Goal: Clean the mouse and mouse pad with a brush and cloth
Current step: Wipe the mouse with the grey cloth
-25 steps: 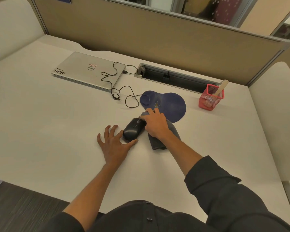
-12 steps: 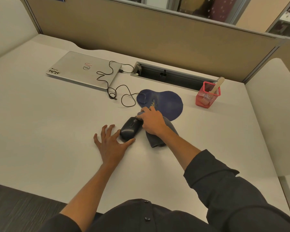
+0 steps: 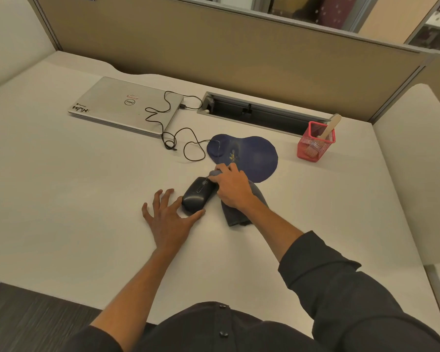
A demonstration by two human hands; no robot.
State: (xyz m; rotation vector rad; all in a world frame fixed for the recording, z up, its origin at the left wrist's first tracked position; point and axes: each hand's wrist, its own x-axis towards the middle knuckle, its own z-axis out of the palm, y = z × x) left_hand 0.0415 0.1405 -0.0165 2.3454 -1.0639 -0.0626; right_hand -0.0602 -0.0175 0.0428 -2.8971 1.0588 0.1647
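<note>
A black wired mouse (image 3: 197,196) lies on the white desk, just in front of a dark blue mouse pad (image 3: 254,154). My right hand (image 3: 231,188) grips a grey cloth (image 3: 239,214) and presses part of it against the mouse's front right side; the rest of the cloth trails under my wrist. My left hand (image 3: 168,217) rests flat on the desk with fingers spread, its thumb against the mouse's near end. A wooden-handled brush (image 3: 329,129) stands in a red mesh holder (image 3: 315,144) at the back right.
A closed silver laptop (image 3: 126,105) lies at the back left, with the mouse's black cable (image 3: 173,134) looped across it and the desk. A cable slot (image 3: 259,114) runs along the beige partition. Bare desk extends left and right of my hands.
My right hand with the cloth has shifted slightly along the mouse's front. The view has moved a little; my left hand stays braced against the mouse.
</note>
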